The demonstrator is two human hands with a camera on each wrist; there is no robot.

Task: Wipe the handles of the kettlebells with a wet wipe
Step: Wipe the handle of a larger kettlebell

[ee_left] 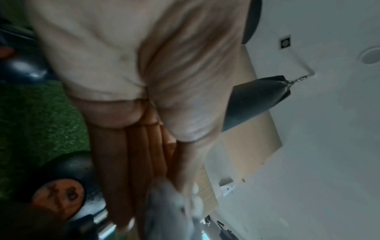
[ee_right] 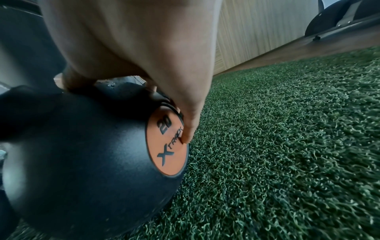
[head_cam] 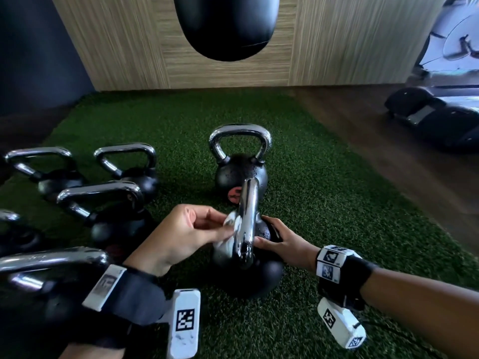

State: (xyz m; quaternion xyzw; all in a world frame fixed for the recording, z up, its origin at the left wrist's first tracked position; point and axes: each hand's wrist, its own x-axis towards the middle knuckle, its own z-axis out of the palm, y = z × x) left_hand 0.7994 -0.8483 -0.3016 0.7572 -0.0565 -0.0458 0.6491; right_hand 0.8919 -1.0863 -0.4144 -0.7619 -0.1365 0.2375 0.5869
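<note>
A black kettlebell (head_cam: 256, 275) with a chrome handle (head_cam: 247, 221) stands on the green turf in front of me. My left hand (head_cam: 197, 229) pinches a white wet wipe (head_cam: 230, 229) against the left side of that handle. In the left wrist view the wipe (ee_left: 164, 211) bunches at my fingertips, blurred. My right hand (head_cam: 280, 242) rests spread on top of the ball. In the right wrist view its fingers (ee_right: 187, 123) lie by the orange "20" label (ee_right: 166, 146) on the kettlebell (ee_right: 82, 154).
Another kettlebell (head_cam: 239, 161) stands just behind. Several more (head_cam: 121, 164) crowd the left side of the turf (head_cam: 337, 203). A black punching bag (head_cam: 225, 24) hangs above at the wood wall. Dark machine parts (head_cam: 435, 117) sit on the wooden floor at right.
</note>
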